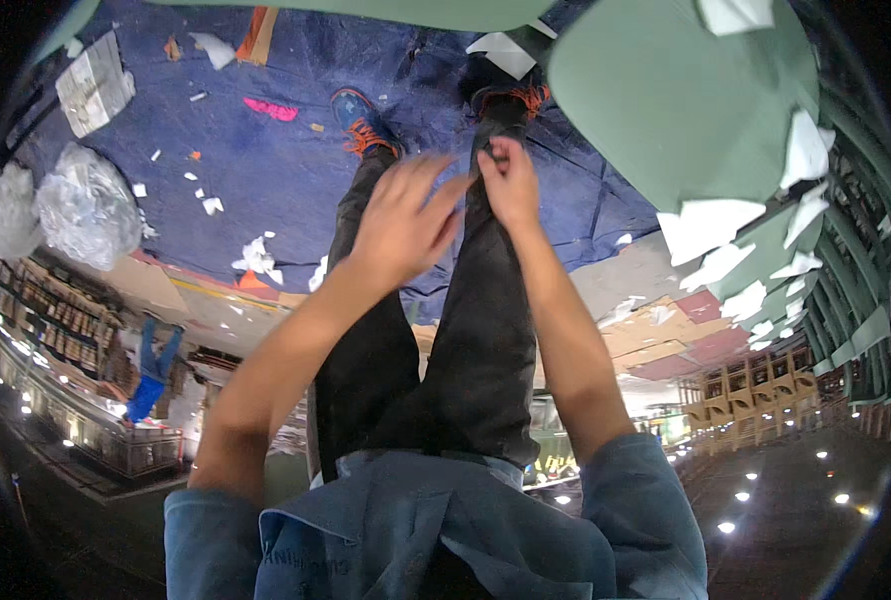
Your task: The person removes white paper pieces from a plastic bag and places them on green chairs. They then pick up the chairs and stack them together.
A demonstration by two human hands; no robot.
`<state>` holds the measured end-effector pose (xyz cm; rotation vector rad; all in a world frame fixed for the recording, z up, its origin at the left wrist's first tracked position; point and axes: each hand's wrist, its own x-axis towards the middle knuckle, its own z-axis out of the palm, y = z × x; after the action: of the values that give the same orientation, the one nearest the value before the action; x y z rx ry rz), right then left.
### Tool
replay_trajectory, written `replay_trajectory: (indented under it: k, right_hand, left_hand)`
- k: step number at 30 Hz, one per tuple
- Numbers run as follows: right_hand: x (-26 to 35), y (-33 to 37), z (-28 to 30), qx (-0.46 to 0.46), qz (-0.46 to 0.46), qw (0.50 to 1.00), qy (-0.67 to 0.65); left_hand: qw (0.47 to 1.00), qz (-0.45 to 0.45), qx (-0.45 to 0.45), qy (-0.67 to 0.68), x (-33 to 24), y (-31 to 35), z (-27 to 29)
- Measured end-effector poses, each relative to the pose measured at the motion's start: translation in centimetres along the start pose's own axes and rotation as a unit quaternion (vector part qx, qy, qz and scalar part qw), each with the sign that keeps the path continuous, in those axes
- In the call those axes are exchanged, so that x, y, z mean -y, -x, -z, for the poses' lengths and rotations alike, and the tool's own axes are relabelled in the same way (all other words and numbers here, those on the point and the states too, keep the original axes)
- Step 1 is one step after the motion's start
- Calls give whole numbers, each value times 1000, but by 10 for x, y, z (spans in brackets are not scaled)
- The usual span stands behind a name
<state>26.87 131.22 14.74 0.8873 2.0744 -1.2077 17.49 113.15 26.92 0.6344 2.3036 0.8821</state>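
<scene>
My left hand is in mid-air in front of my legs, its fingers stretched out and apart and partly blurred by motion. Nothing shows in it. Close by on its right, my right hand has its fingers curled toward the thumb. What they hold, if anything, is too small to make out. Behind both hands are my dark trousers and a blue shoe with orange laces. A large smooth green sheet lies to the right of my right hand, with white torn pieces along its edge.
A dark blue tarp covers the floor, strewn with white scraps and a pink strip. Clear plastic bundles lie at left. Another green sheet crosses the far edge. Stacked green pieces line the right. A person in blue is in the background.
</scene>
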Motion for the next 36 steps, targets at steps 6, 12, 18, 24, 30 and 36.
replay_trajectory:
  k: [6, 12, 18, 24, 30, 36]
  right_hand:
    - [-65, -151, -61, -22, -50, 983, 173]
    - [-142, -274, -79, -174, -100, 951, 236]
    - [-159, -318, -111, -165, -166, 949, 213]
    - [-167, -300, -113, -131, -172, 962, 164]
    - [-62, -145, -92, 122, -29, 991, 56]
    - [90, 11, 67, 221, 51, 968, -109]
  left_hand:
    - [897, 375, 232, 21, 21, 218, 9]
    - [835, 487, 215, 138, 15, 231, -5]
    - [826, 500, 223, 134, 18, 229, -5]
    - [851, 460, 245, 66, 11, 214, -12]
    - [858, 454, 234, 47, 4, 204, -14]
    - [851, 470, 18, 235, 9, 125, -19]
